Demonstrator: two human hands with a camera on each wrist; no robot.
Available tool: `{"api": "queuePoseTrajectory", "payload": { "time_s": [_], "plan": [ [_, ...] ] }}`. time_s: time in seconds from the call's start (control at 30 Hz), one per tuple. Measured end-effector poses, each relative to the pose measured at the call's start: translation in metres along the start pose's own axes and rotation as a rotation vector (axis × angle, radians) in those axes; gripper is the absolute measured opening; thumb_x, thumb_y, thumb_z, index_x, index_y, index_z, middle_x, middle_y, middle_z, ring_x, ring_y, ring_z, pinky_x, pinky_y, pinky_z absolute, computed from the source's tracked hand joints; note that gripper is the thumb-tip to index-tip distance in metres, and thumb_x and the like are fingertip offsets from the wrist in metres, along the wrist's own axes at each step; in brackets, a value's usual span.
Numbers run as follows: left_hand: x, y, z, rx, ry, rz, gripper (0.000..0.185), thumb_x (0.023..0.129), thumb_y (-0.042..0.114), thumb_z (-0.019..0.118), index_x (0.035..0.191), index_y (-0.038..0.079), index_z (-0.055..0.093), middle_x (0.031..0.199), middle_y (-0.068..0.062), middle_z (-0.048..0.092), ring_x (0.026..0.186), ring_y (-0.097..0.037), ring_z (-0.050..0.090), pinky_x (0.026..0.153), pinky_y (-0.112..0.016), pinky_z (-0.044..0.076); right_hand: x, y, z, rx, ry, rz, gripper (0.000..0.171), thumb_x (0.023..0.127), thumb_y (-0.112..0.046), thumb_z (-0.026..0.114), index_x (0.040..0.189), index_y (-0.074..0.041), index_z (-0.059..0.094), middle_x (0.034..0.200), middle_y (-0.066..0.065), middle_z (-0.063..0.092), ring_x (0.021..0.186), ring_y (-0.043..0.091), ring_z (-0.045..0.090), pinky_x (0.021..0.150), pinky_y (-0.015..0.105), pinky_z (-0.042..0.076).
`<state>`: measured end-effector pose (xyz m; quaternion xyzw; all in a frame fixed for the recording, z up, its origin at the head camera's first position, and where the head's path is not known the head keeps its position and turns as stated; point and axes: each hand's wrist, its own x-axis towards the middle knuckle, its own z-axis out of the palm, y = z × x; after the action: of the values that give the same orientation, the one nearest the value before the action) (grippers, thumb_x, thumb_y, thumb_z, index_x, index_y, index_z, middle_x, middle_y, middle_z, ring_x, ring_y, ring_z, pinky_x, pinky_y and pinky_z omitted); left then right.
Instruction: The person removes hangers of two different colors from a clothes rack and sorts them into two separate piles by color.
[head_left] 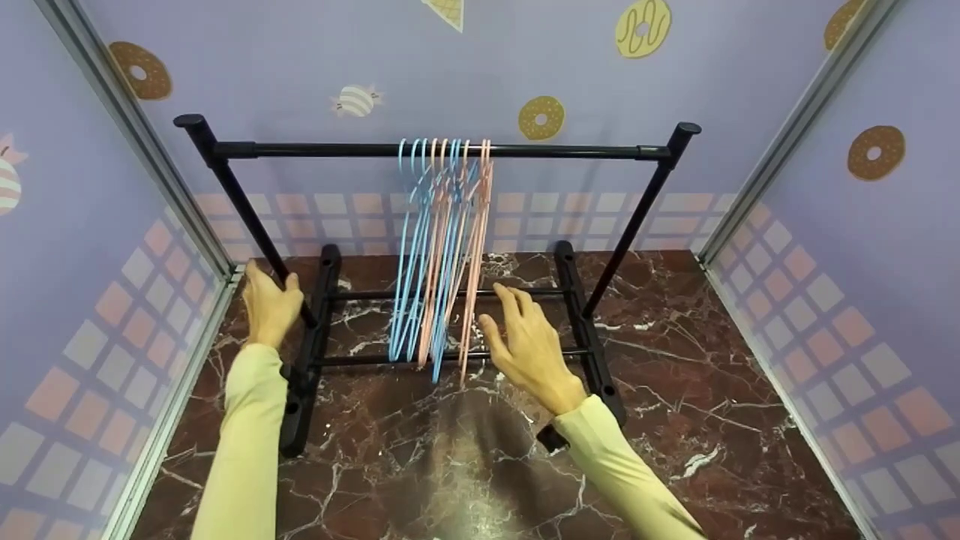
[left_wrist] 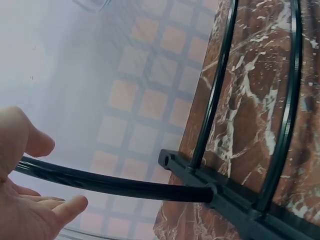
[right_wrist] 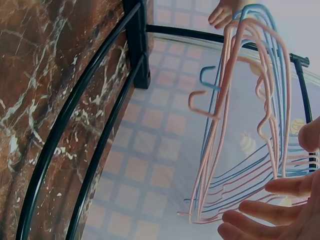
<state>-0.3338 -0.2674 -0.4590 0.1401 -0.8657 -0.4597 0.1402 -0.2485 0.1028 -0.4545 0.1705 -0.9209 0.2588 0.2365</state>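
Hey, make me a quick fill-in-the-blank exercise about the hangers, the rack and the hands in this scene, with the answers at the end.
1. The hangers come in two colours, pink and ____.
2. The rack that bears them is coloured ____.
3. The hand nearer the hangers is the person's ____ one.

Missing words: blue; black; right.

- On floor: rack; at twelve o'clock behind: back wall
- On its top bar: hangers, near the middle
- At nine o'clock from hangers: left hand, by left post
- At four o'clock, near them: right hand
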Motion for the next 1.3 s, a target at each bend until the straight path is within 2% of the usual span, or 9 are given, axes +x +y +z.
{"api": "queuePoseTrajectory", "payload": {
  "time_s": [0.2, 0.43, 0.6, 0.8, 0.97, 1.13, 1.3],
  "plan": [
    [0.018, 0.006, -0.009, 0.026, -0.009, -0.014, 0.074, 0.102, 0.022, 0.048, 0.156, -0.011, 0.011, 0.151, -0.037, 0.038, 0.146, -0.049, 0.033, 0.122, -0.051, 0.026, 0.003, -0.008, 0.004, 0.009, -0.016, -0.014, 0.051, 0.104, -0.036, 0.05, 0.146, -0.006, 0.048, 0.13, 0.017, 0.06, 0.11, 0.035, 0.064, 0.084, 0.053, 0.057],
    [0.026, 0.003, -0.01, 0.041, -0.005, -0.037, 0.058, 0.102, 0.023, 0.049, 0.145, -0.011, 0.031, 0.136, -0.034, 0.051, 0.135, -0.051, 0.045, 0.116, -0.054, 0.034, 0.004, -0.013, 0.009, 0.014, -0.041, -0.023, 0.054, 0.104, -0.039, 0.048, 0.146, -0.004, 0.047, 0.126, 0.017, 0.062, 0.102, 0.034, 0.066, 0.081, 0.05, 0.058],
    [0.03, 0.0, -0.008, 0.024, 0.033, -0.043, 0.05, 0.102, 0.023, 0.049, 0.139, -0.009, 0.038, 0.131, -0.031, 0.054, 0.129, -0.049, 0.051, 0.113, -0.053, 0.037, 0.002, -0.017, 0.013, 0.034, -0.054, -0.028, 0.054, 0.104, -0.038, 0.05, 0.145, -0.004, 0.047, 0.127, 0.018, 0.062, 0.1, 0.034, 0.067, 0.081, 0.05, 0.058],
    [0.031, -0.004, -0.006, 0.031, 0.107, 0.017, 0.042, 0.102, 0.018, 0.051, 0.131, -0.012, 0.046, 0.127, -0.035, 0.056, 0.126, -0.053, 0.049, 0.112, -0.056, 0.033, 0.001, -0.022, 0.017, 0.031, -0.06, -0.045, 0.053, 0.104, -0.039, 0.05, 0.143, -0.003, 0.049, 0.124, 0.017, 0.063, 0.097, 0.034, 0.069, 0.079, 0.049, 0.059],
    [0.031, -0.009, -0.003, 0.048, 0.164, 0.062, 0.037, 0.101, 0.016, 0.054, 0.126, -0.011, 0.054, 0.122, -0.037, 0.061, 0.123, -0.058, 0.049, 0.108, -0.059, 0.034, 0.001, -0.023, 0.022, 0.014, -0.021, -0.062, 0.043, 0.103, -0.034, 0.054, 0.13, -0.001, 0.055, 0.112, 0.017, 0.065, 0.085, 0.034, 0.069, 0.07, 0.048, 0.059],
    [0.033, -0.01, 0.0, 0.069, 0.188, 0.083, 0.035, 0.1, 0.017, 0.057, 0.123, -0.01, 0.058, 0.119, -0.036, 0.064, 0.121, -0.058, 0.052, 0.107, -0.06, 0.036, -0.001, -0.02, 0.024, 0.024, 0.04, -0.059, 0.023, 0.101, -0.025, 0.056, 0.108, -0.003, 0.057, 0.094, 0.012, 0.06, 0.069, 0.029, 0.062, 0.06, 0.045, 0.055],
    [0.036, -0.007, 0.002, 0.076, 0.206, 0.105, 0.032, 0.098, 0.015, 0.06, 0.118, -0.01, 0.06, 0.115, -0.036, 0.066, 0.117, -0.059, 0.054, 0.105, -0.06, 0.037, 0.0, -0.016, 0.024, 0.07, 0.128, -0.077, 0.013, 0.096, -0.015, 0.061, 0.089, -0.006, 0.055, 0.078, 0.005, 0.053, 0.062, 0.018, 0.053, 0.055, 0.034, 0.047]
  ]
}}
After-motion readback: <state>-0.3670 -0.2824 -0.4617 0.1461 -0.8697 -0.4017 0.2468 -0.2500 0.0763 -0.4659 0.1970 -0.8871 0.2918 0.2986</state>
